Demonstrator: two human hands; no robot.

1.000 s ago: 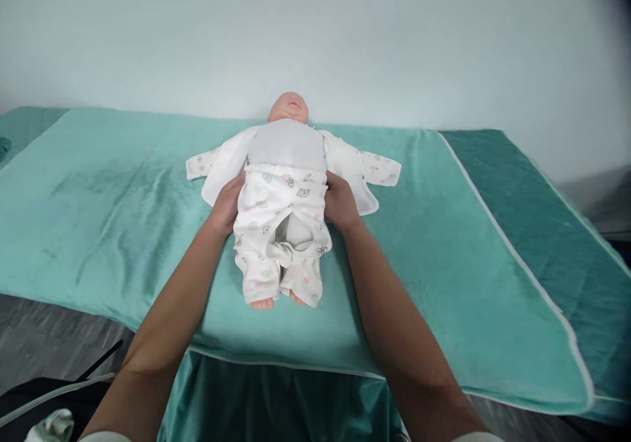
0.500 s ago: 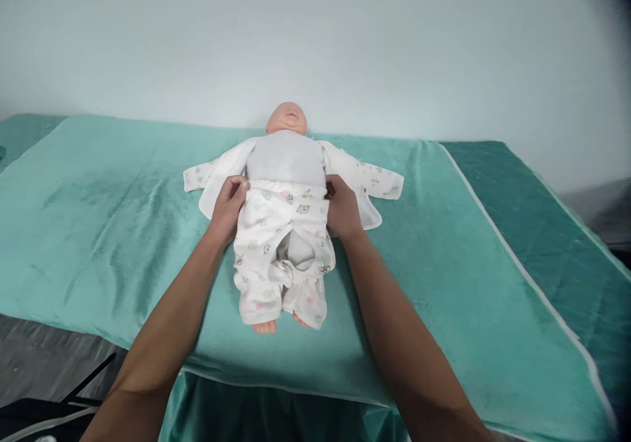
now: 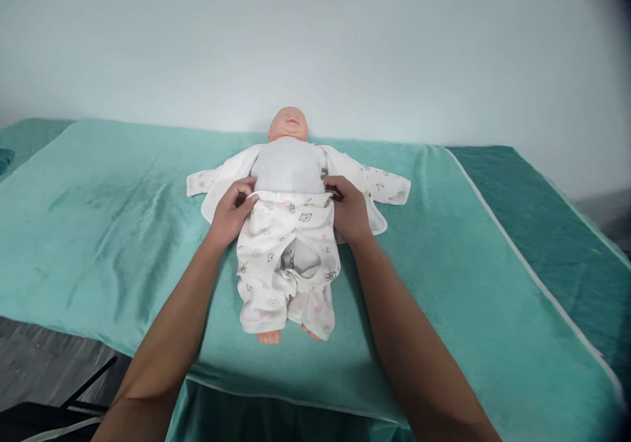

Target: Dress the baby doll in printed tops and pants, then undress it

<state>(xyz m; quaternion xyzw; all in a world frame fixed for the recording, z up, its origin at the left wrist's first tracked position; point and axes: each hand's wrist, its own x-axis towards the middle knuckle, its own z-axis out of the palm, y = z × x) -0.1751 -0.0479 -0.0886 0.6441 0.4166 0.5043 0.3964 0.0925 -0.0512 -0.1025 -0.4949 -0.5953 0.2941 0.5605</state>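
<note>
A baby doll (image 3: 288,166) lies on its back with its head toward the wall. It wears white printed split-crotch pants (image 3: 269,228), and its feet show below the hems. An opened white baby jacket (image 3: 345,166) is spread beneath its torso, sleeves out to both sides. At the left end of the waistband, my left hand (image 3: 234,213) has thumb and index finger apart; the thumb touches the band and the index finger lies by the bare torso. My right hand (image 3: 351,210) is at the other end, index finger stretched toward the torso, thumb near the band. Its lower fingers are partly hidden.
A light green cloth (image 3: 113,231) covers the table, with darker green cloth (image 3: 542,218) showing at the right. Behind stands a plain pale wall (image 3: 315,41). A black object with a thin bar (image 3: 89,383) is at the lower left, above grey flooring.
The fingers of both hands have parted at the waistband, with the index fingers now above it on the torso. The view has shifted slightly; the doll appears a little lower.
</note>
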